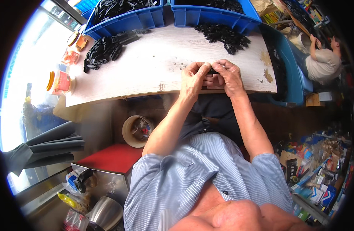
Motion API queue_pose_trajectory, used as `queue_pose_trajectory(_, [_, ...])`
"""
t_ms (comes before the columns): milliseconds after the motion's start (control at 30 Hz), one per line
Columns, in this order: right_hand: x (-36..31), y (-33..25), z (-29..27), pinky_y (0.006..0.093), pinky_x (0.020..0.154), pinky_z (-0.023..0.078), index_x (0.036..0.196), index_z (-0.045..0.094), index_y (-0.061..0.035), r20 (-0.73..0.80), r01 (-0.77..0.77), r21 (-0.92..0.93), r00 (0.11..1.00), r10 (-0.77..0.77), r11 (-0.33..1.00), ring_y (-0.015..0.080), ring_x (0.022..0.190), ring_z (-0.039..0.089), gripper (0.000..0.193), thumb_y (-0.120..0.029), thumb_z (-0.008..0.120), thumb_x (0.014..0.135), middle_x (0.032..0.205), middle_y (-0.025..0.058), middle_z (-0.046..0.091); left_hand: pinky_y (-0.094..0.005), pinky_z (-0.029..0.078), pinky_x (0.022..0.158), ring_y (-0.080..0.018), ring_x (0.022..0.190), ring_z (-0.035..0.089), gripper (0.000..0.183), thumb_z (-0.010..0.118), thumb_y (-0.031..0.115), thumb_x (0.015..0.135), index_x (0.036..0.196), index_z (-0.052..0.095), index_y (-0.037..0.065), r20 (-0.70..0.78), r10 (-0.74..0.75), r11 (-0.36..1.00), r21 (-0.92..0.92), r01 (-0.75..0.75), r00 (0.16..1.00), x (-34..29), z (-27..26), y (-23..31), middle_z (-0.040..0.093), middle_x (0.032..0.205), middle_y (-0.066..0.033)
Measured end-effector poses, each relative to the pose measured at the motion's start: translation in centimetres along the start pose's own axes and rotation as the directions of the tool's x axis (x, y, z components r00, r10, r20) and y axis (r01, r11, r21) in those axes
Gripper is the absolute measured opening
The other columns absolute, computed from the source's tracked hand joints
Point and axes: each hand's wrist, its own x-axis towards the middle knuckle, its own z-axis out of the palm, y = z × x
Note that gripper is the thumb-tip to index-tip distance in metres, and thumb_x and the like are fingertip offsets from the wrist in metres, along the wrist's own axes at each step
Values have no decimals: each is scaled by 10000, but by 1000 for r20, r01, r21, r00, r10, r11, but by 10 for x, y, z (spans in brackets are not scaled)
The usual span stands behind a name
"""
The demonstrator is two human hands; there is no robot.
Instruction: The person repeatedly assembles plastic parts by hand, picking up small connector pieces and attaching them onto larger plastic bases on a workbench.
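Observation:
Close together over the table's near edge, my left hand (192, 80) and my right hand (231, 78) are both closed on a small black plastic part (212, 71). Thumbs and fingertips pinch it from either side, and they cover most of it, so its exact shape is hidden. Beyond my hands, to the right, lies a heap of small black plastic parts (227, 37). A pile of longer black plastic pieces (103, 52) rests on the left side of the pale wooden table (146, 73).
Two blue crates (126, 24) of black parts line the table's far edge. Jars with orange lids (61, 81) stand at the left. A teal bin (294, 77) is right of the table; a bucket (126, 133) sits below it. Another person (323, 63) is at the far right.

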Motion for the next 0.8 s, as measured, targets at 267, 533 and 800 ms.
queue_pose_trajectory(267, [4,-8,1,218,420,438,765,584,-35,26,-126,-223,990,135,967,67,441,483,341,-340,719,834,564,-13,511,-255,554,527,-129,561,612,130,655,106,874,921,614,-8,-66,1,993,-121,-9,998,1,-7,-1,626,766,-77])
queue_pose_trajectory(533, [-5,-3,9,255,418,498,687,513,-78,10,-27,-211,999,30,977,76,463,492,359,-341,683,862,592,-20,475,-290,569,531,-164,574,634,109,649,81,854,934,607,20,10,-31,991,-129,32,999,2,-9,-1,637,772,-78])
queue_pose_trajectory(800, [-1,-14,-21,328,444,560,879,674,-23,-195,6,-35,981,-12,999,111,380,478,208,-229,651,863,568,18,552,-368,514,729,-228,796,652,217,690,222,838,975,670,55,7,406,691,652,-312,914,53,0,7,655,794,-76])
